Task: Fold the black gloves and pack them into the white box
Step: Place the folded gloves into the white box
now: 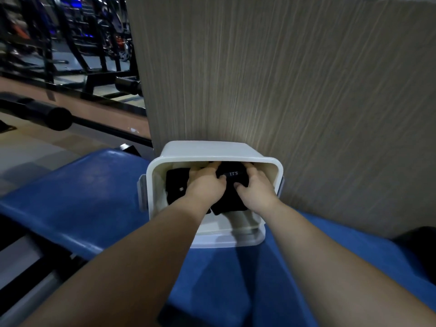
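Near edge: blue padded tabletop (pixel 224 279), smooth and vinyl-like. Behind it, a wood-grain panel (pixel 283 79). Against that stands the white box (pixel 212 149): rigid plastic, rounded corners, open top. Black gloves (pixel 232 197) lie folded inside; soft, light fabric, likely to spring open unless pinned across the fold. Left hand (pixel 205 185) and right hand (pixel 257 188) both curl round the right bundle, thumbs on top.

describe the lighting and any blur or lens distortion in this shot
Head view: dim overall, bright patch on the wall behind the white box; wide-angle lens bends the wall edge and blue bench; gym machines top left look soft; the black gloves show little detail.
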A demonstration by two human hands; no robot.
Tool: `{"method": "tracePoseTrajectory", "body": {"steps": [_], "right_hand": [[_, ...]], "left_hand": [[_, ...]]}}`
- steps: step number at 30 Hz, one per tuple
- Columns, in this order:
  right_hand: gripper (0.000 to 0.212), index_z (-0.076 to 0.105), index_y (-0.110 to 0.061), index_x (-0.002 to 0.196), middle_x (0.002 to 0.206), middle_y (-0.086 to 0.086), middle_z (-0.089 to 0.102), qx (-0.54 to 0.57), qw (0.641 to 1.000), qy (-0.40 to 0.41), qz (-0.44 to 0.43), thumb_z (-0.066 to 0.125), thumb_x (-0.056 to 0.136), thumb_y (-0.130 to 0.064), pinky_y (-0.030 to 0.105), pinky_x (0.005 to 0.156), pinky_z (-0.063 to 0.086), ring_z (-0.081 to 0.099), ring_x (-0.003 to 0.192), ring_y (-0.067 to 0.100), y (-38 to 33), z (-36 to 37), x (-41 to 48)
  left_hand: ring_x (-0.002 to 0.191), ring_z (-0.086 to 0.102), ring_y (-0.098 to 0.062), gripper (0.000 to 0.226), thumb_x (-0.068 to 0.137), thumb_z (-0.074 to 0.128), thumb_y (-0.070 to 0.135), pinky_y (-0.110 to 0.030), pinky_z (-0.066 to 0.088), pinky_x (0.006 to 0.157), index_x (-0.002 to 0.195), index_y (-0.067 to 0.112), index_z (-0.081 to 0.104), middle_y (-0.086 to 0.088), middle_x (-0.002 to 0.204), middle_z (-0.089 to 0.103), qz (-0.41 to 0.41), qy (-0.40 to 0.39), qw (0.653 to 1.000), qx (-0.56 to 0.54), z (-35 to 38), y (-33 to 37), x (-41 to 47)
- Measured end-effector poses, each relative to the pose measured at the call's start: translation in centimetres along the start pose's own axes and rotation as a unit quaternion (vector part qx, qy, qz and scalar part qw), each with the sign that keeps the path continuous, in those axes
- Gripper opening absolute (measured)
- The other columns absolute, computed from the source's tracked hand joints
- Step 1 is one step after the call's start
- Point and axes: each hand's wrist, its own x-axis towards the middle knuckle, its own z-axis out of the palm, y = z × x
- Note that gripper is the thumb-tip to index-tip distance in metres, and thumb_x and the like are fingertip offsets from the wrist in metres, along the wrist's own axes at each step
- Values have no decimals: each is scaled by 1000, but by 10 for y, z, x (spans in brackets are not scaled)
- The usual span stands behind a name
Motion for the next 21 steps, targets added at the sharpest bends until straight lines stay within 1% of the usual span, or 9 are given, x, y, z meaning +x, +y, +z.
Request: {"method": "tracePoseTrajectory", "body": {"steps": [2,4,5,7,9,13,15,17,21], "right_hand": [[64,21,-27,151,148,9,26,-24,999,-17,23,52,95,-26,33,104,37,44,127,30,1,4,4],[61,21,-26,151,155,6,14,-42,999,-13,23,48,97,-25,32,106,34,40,131,30,2,8,7],[60,22,-26,151,155,5,13,-50,999,-10,15,47,98,-24,32,107,32,38,132,30,2,9,8],[57,23,-30,151,153,5,17,-73,997,-8,-6,45,98,-23,32,108,30,35,133,28,3,9,7],[54,27,-33,149,151,3,23,-96,995,1,-32,42,98,-21,32,109,27,28,135,26,4,9,5],[49,33,-28,148,158,-3,18,-152,984,5,-91,39,100,-23,32,116,17,14,143,21,8,14,3],[48,31,-24,148,159,-2,18,-163,982,2,-92,37,101,-29,33,119,11,8,146,20,10,17,4],[49,28,-21,149,159,0,18,-164,983,-9,-78,35,102,-34,33,120,7,6,147,19,11,19,5],[50,26,-20,150,159,2,20,-172,983,-31,-62,32,103,-34,32,119,8,11,146,20,12,19,6]], "left_hand": [[131,36,-33,49,96,44,44,-37,33,107,144,39,35,-12,146,32,-19,-4,999,40,1,-1,-1],[131,33,-31,50,98,39,45,-36,28,107,146,36,30,-11,143,35,-10,-7,996,92,3,0,-5],[131,31,-29,50,99,36,45,-36,27,106,147,34,29,-10,141,40,1,-1,992,123,5,-1,-6],[132,28,-28,50,99,33,46,-36,26,105,147,32,30,-7,140,43,25,21,985,167,8,-5,-4],[133,25,-29,49,99,33,47,-38,24,107,145,31,34,-6,142,40,31,44,984,169,11,-9,-3],[137,18,-28,45,100,32,43,-40,20,112,143,30,37,-5,150,28,56,74,984,152,18,-17,-6],[143,13,-23,46,101,29,39,-40,14,117,145,29,33,2,156,23,81,68,984,146,22,-21,-4],[146,12,-19,47,102,25,37,-39,9,119,148,27,29,5,156,26,94,49,984,143,25,-24,-2],[147,11,-18,48,103,21,37,-39,5,120,149,27,27,6,158,23,83,26,985,149,26,-26,-2]]}}
